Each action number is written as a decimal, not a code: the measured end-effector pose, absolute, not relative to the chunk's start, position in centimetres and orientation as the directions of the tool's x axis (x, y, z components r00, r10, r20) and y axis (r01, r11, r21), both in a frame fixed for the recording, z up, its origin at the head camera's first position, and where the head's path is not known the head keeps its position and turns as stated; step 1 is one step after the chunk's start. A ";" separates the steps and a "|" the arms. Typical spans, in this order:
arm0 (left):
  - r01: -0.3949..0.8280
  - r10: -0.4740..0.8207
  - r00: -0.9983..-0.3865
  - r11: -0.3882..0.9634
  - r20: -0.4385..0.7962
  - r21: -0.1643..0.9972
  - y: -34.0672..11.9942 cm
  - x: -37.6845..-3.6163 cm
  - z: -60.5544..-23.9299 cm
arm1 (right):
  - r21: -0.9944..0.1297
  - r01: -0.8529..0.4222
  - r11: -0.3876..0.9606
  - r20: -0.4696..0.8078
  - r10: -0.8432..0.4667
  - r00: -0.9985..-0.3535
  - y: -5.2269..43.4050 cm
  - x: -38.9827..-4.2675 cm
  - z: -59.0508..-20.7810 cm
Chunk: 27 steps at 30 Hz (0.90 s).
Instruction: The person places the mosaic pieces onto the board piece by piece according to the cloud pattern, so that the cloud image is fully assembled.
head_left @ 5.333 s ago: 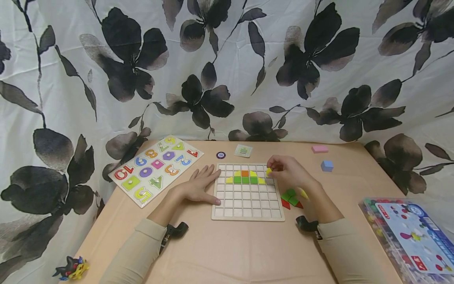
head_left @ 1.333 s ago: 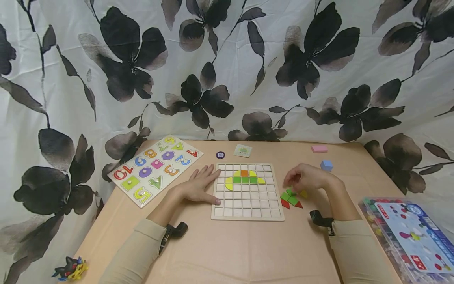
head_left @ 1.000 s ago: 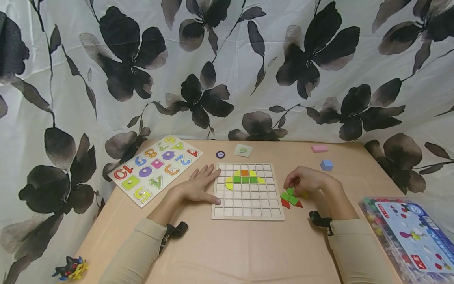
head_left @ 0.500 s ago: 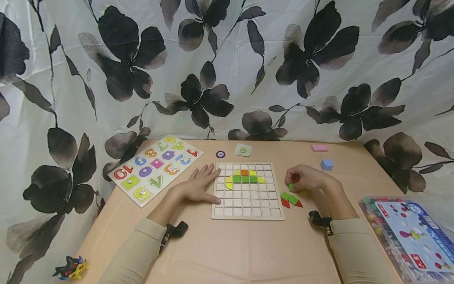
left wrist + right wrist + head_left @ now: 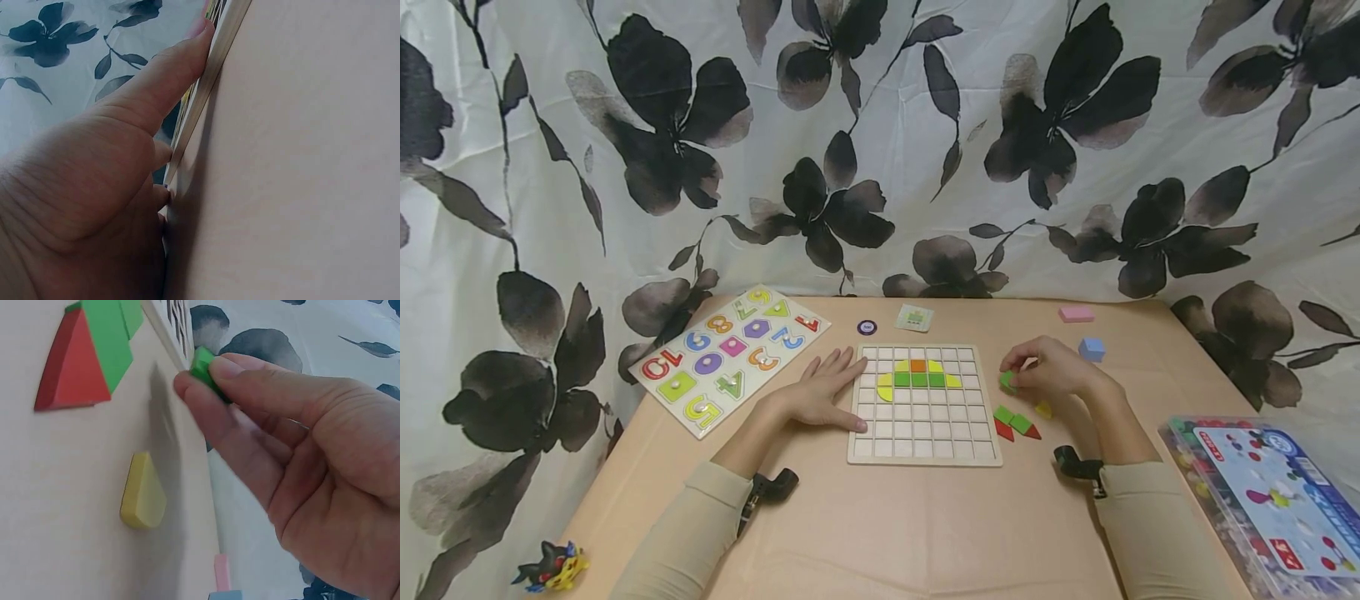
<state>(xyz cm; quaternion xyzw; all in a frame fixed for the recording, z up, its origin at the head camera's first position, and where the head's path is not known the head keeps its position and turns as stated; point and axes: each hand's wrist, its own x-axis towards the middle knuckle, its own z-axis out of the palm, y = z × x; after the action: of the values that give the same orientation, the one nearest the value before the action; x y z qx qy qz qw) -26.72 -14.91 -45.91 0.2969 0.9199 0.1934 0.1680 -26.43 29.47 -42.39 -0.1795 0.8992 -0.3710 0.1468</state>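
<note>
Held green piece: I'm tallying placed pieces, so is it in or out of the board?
Out: the right hand pinches the green piece above the table, to the right of the board.

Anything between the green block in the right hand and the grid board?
Nothing visible between the green block, pinched in the right hand, and the grid board. Loose blocks lie below that gap in the head view; the left hand touches the board's opposite edge.

Green block (image 5: 201, 365), floral cloth (image 5: 917, 158) (black, white)
</note>
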 end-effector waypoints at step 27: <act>0.489 0.616 -0.763 0.749 -0.197 0.447 -14.9 -26.8 -45.9 | -0.757 -0.272 0.595 0.052 -0.360 -0.931 21.6 -25.6 -41.7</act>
<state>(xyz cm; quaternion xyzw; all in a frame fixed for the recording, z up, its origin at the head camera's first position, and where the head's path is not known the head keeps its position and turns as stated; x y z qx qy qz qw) -26.77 -14.89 -45.86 0.3005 0.9198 0.1880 0.1683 -25.56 21.64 -41.67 -0.1773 0.8913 -0.4139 0.0531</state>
